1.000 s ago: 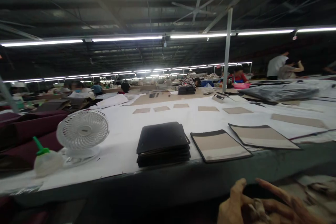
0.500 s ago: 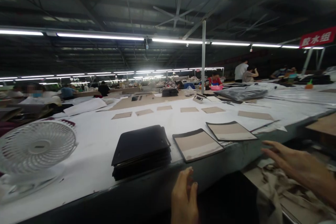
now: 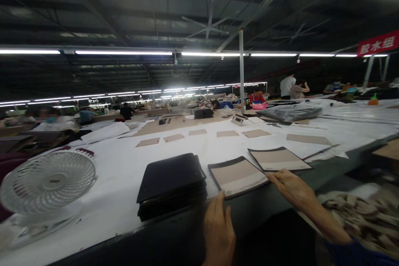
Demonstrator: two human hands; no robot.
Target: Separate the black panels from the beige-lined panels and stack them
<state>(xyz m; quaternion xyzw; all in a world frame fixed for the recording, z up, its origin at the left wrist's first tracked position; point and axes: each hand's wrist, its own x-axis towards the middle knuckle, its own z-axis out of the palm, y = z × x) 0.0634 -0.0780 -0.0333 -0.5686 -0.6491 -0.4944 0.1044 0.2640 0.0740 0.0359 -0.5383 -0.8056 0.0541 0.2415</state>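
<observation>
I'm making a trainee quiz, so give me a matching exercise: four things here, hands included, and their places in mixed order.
1. Fan
2. Dark stack
3. Left hand
4. Right hand

A. At the right corner of the dark-edged beige panel nearest the stack
B. Farthest left of the four
C. Between the fan and that panel
D. At that panel's near corner

Pairs: 1-B, 2-C, 3-D, 4-A
</observation>
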